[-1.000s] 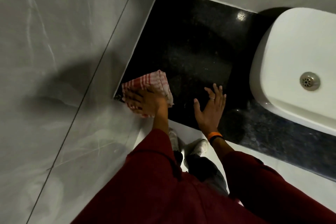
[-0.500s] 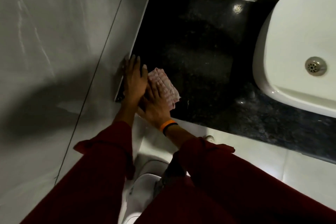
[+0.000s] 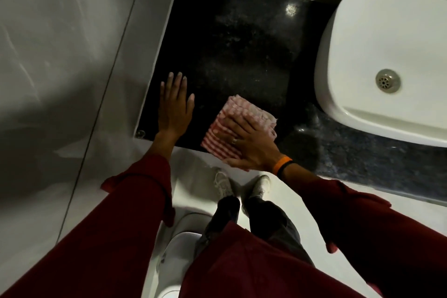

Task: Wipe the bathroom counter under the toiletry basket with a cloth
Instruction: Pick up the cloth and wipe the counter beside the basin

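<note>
A folded red-and-white checked cloth (image 3: 238, 106) lies on the black speckled counter (image 3: 229, 31), near its front edge. My right hand (image 3: 251, 145) presses flat on the cloth with its fingers spread over it and its thumb at the cloth's front edge. An orange band and a black band sit on that wrist. My left hand (image 3: 174, 106) rests palm down on the bare counter by the left wall, a little left of the cloth, and holds nothing. No toiletry basket is in view.
A white basin (image 3: 387, 31) with a metal drain (image 3: 387, 80) stands on the counter's right side. Grey tiled walls (image 3: 72, 55) close off the counter on the left and at the back. Below the counter are my shoes (image 3: 222, 184) and a white toilet (image 3: 179, 249).
The cloth passed from my left hand to my right hand and moved right, away from the left wall. My left hand let go and now lies flat on the counter.
</note>
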